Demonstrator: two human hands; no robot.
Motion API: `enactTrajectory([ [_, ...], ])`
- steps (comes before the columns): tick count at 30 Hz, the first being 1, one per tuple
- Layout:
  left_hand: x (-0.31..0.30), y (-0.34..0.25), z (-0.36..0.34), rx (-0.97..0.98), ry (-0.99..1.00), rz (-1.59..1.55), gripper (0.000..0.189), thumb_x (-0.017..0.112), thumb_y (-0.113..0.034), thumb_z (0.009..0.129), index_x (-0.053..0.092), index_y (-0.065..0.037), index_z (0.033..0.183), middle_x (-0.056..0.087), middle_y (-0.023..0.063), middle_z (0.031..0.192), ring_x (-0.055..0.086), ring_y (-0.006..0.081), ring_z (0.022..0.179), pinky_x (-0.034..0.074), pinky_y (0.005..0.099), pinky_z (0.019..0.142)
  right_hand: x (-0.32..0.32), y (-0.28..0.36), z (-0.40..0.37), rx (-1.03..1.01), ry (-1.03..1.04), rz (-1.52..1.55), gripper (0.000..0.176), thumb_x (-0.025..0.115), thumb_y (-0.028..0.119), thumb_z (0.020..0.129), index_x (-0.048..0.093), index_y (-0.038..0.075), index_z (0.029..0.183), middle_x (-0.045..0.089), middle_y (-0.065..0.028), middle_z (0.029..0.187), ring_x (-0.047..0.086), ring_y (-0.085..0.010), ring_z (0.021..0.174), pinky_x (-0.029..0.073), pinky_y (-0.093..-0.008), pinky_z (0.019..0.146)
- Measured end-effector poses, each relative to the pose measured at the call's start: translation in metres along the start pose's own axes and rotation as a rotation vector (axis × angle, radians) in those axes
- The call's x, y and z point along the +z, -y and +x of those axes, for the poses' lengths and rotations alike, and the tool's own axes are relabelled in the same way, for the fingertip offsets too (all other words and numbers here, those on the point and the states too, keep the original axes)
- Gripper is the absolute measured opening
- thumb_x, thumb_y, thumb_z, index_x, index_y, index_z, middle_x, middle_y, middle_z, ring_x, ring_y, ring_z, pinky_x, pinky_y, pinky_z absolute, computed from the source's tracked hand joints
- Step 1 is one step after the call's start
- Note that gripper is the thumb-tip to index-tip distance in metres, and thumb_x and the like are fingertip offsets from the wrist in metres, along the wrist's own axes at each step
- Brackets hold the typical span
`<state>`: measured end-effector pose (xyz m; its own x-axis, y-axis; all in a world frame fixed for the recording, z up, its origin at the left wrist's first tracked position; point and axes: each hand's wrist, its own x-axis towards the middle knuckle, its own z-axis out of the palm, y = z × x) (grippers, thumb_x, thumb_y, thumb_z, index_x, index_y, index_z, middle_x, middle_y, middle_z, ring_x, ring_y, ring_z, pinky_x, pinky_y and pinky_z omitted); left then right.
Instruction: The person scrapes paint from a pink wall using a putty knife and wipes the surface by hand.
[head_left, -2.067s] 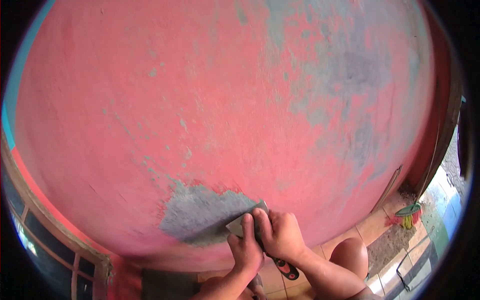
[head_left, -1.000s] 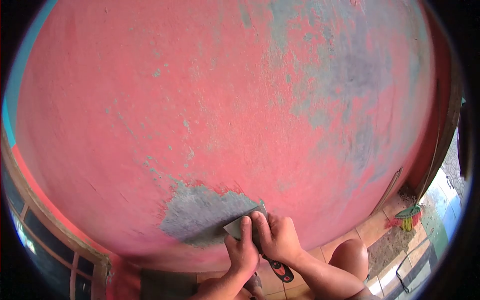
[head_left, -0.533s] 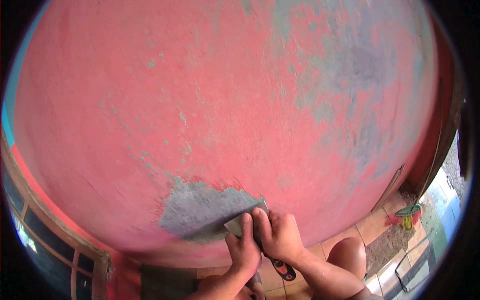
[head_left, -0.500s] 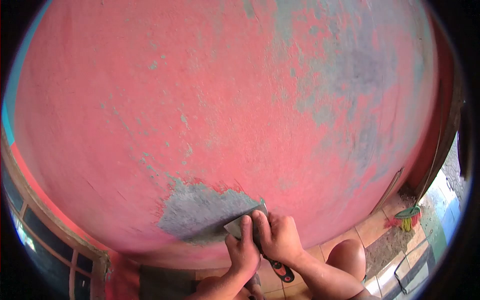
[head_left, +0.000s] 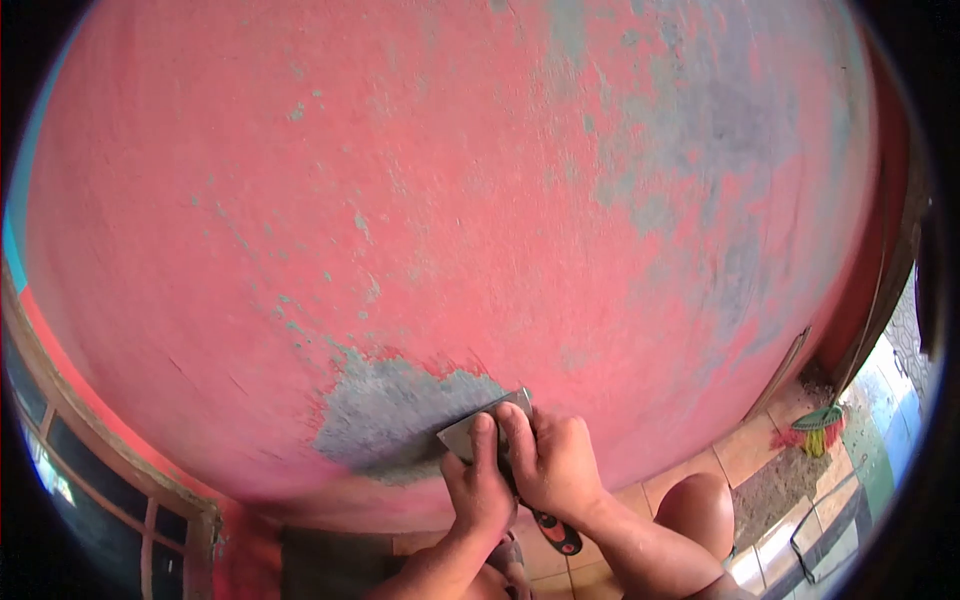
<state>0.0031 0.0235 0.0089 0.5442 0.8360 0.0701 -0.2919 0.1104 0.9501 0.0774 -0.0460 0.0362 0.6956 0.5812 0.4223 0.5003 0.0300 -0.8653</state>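
A metal scraper (head_left: 462, 431) with a red-and-black handle (head_left: 553, 530) lies flat against a red painted wall (head_left: 420, 200). My right hand (head_left: 552, 462) grips the handle and presses fingers on the blade. My left hand (head_left: 478, 482) pushes on the blade from below with its fingers. The blade's edge sits at the right rim of a bare grey patch (head_left: 385, 412) where the red paint is gone.
A window frame (head_left: 90, 450) runs along the lower left. Tiled floor (head_left: 735, 455) shows at the lower right, with a green broom (head_left: 815, 428), a leaning board (head_left: 785, 370) and my knee (head_left: 700, 510). Faded grey areas (head_left: 710, 130) mark the upper right wall.
Both hands and the scraper have shifted slightly left and up along the grey patch's right edge. The grip is unchanged.
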Motion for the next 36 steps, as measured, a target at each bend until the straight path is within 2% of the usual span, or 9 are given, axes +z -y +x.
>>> enactTrajectory([
  [14,0.005,0.001,-0.008,0.113,-0.065,0.017,0.039,0.061,-0.034,0.104,0.069,0.004,0.1,0.07,0.0058,0.097,0.065,0.0125,0.087,0.052,0.0296,0.071,-0.02,-0.001,0.002,0.097,0.168,0.129,0.042,0.06,0.032,0.1,0.067,-0.004,0.08,0.061,-0.0282,0.066,0.062,-0.0468,0.062,0.05,-0.0489,0.056],
  [18,-0.002,-0.004,-0.014,0.297,-0.082,0.095,0.035,0.06,-0.03,0.104,0.07,0.003,0.096,0.07,0.0026,0.091,0.064,0.0116,0.084,0.052,0.03,0.07,-0.046,0.006,-0.013,0.26,0.455,0.325,0.037,0.066,0.032,0.1,0.069,-0.004,0.094,0.07,-0.0124,0.069,0.07,-0.0237,0.062,0.055,-0.035,0.06],
  [19,0.004,-0.015,-0.018,0.37,-0.08,0.148,0.034,0.058,-0.027,0.104,0.066,0.001,0.087,0.066,0.0013,0.081,0.06,0.0106,0.074,0.048,0.0293,0.064,-0.057,0.004,-0.012,0.182,0.537,0.292,0.034,0.066,0.029,0.101,0.069,-0.004,0.102,0.074,-0.009,0.082,0.072,-0.0167,0.078,0.057,-0.0323,0.069],
  [23,-0.019,-0.002,-0.003,0.85,0.077,0.224,0.035,0.054,-0.03,0.104,0.052,-0.004,0.081,0.051,0.0014,0.067,0.045,0.0121,0.058,0.036,0.0273,0.056,-0.095,-0.023,-0.015,0.064,0.499,0.246,0.032,0.059,0.025,0.105,0.066,-0.005,0.109,0.072,-0.0139,0.095,0.072,-0.0169,0.089,0.057,-0.0366,0.078],
  [24,-0.026,-0.004,-0.001,0.932,0.046,0.299,0.046,0.047,-0.041,0.104,0.059,0.003,0.105,0.064,0.0148,0.089,0.06,0.0227,0.083,0.046,0.0341,0.073,-0.108,-0.044,-0.018,0.049,0.482,0.225,0.031,0.055,0.024,0.107,0.063,-0.005,0.114,0.071,-0.0151,0.098,0.071,-0.0183,0.091,0.058,-0.0382,0.081],
  [26,-0.023,-0.023,0.011,1.221,-0.133,0.423,0.056,0.05,-0.045,0.101,0.054,0.006,0.123,0.061,0.0236,0.117,0.058,0.0306,0.112,0.045,0.0424,0.096,-0.135,-0.059,-0.022,0.203,0.326,0.468,0.031,0.05,0.023,0.108,0.058,-0.004,0.122,0.069,-0.015,0.096,0.071,-0.0222,0.088,0.059,-0.0409,0.08],
  [28,-0.025,-0.03,0.024,1.277,-0.249,0.654,0.073,0.063,-0.055,0.094,0.051,0.002,0.139,0.045,0.0303,0.145,0.042,0.0439,0.136,0.027,0.0591,0.116,-0.15,-0.092,-0.037,0.356,0.055,0.664,0.031,0.044,0.022,0.109,0.052,0.0,0.13,0.065,-0.0135,0.089,0.07,-0.0262,0.076,0.062,-0.0423,0.07],
  [34,0.005,-0.03,0.05,1.209,-0.337,1.377,0.102,0.052,-0.07,0.093,0.025,0.003,0.158,0.011,0.0348,0.165,0.01,0.0573,0.151,-0.001,0.073,0.116,-0.168,-0.116,-0.041,0.36,-0.358,0.603,0.028,0.051,0.03,0.106,0.058,0.006,0.117,0.062,-0.0087,0.071,0.062,-0.0201,0.052,0.053,-0.0327,0.048],
  [36,0.009,-0.001,0.04,1.251,-0.054,1.467,0.097,0.051,-0.068,0.094,0.022,-0.004,0.161,0.016,0.0195,0.169,0.014,0.0406,0.156,0.002,0.0665,0.12,-0.17,-0.121,-0.043,0.408,-0.366,0.549,0.028,0.051,0.03,0.107,0.059,0.005,0.115,0.062,-0.008,0.07,0.062,-0.0195,0.051,0.053,-0.0326,0.048],
])
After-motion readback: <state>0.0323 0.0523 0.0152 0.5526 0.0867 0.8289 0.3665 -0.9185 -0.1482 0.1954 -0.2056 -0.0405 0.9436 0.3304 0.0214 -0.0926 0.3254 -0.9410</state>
